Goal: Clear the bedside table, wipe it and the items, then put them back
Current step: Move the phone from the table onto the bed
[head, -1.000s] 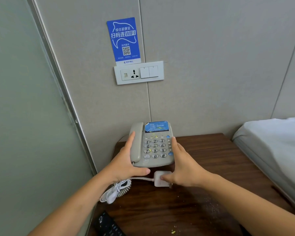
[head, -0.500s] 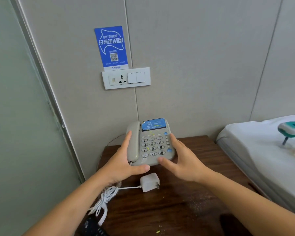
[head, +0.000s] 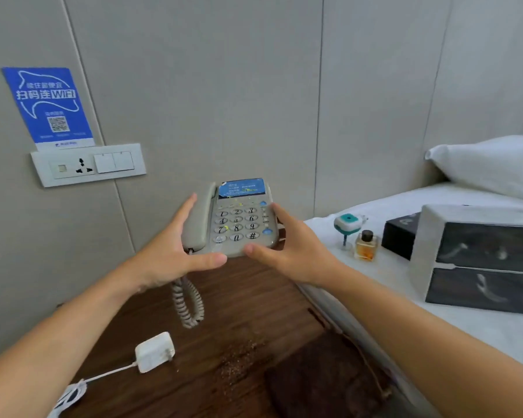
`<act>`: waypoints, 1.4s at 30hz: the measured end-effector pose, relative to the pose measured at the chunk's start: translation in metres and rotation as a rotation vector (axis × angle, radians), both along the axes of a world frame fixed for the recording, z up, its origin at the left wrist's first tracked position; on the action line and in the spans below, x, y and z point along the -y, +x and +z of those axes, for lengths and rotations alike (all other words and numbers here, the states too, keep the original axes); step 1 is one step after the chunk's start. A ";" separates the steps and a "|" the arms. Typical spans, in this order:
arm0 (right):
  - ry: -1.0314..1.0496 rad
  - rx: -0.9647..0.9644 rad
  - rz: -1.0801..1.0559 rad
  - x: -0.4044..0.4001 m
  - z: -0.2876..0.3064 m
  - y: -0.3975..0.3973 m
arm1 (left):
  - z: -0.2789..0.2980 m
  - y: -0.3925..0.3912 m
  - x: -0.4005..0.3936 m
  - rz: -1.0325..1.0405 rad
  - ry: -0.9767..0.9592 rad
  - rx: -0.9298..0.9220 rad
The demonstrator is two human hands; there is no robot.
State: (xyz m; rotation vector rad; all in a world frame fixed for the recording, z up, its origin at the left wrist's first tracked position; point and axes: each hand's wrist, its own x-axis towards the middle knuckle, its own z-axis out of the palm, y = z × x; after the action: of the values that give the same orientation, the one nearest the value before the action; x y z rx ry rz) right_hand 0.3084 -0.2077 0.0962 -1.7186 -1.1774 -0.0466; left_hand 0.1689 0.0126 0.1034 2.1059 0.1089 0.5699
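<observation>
Two hands (head: pixel 236 254) grip telephone (head: pixel 239 220) above table (head: pixel 254 312)

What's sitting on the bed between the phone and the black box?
In the head view, a teal-and-white plug-in device and a small amber glass bottle stand between the grey desk telephone and the black box.
</observation>
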 end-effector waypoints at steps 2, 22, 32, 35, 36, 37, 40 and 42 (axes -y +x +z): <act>0.009 -0.014 -0.024 0.018 0.014 0.006 | 0.014 0.013 0.015 -0.021 0.031 -0.004; -0.002 -0.208 -0.114 0.071 -0.028 0.049 | -0.023 0.102 0.043 -0.195 -0.062 -0.130; 0.049 -0.364 -0.249 0.011 -0.095 0.139 | -0.072 0.223 -0.007 -0.284 -0.052 -0.310; 0.029 -0.369 -0.362 -0.006 -0.097 0.165 | -0.076 0.260 -0.015 -0.302 -0.041 -0.281; 0.003 -0.357 -0.411 -0.010 -0.097 0.171 | -0.077 0.271 -0.017 -0.305 -0.041 -0.277; -0.032 -0.344 -0.456 -0.013 -0.097 0.175 | -0.079 0.279 -0.017 -0.313 -0.035 -0.278; -0.108 -0.312 -0.537 -0.017 -0.100 0.184 | -0.085 0.297 -0.017 -0.339 0.004 -0.292; -0.150 -0.283 -0.573 -0.016 -0.101 0.187 | -0.089 0.306 -0.017 -0.337 0.020 -0.287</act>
State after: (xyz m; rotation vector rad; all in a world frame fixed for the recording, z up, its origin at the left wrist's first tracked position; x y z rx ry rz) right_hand 0.4956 -0.1915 -0.0050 -2.0697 -0.4688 -0.0622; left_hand 0.4749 0.0293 0.0145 2.1532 -0.0895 0.0675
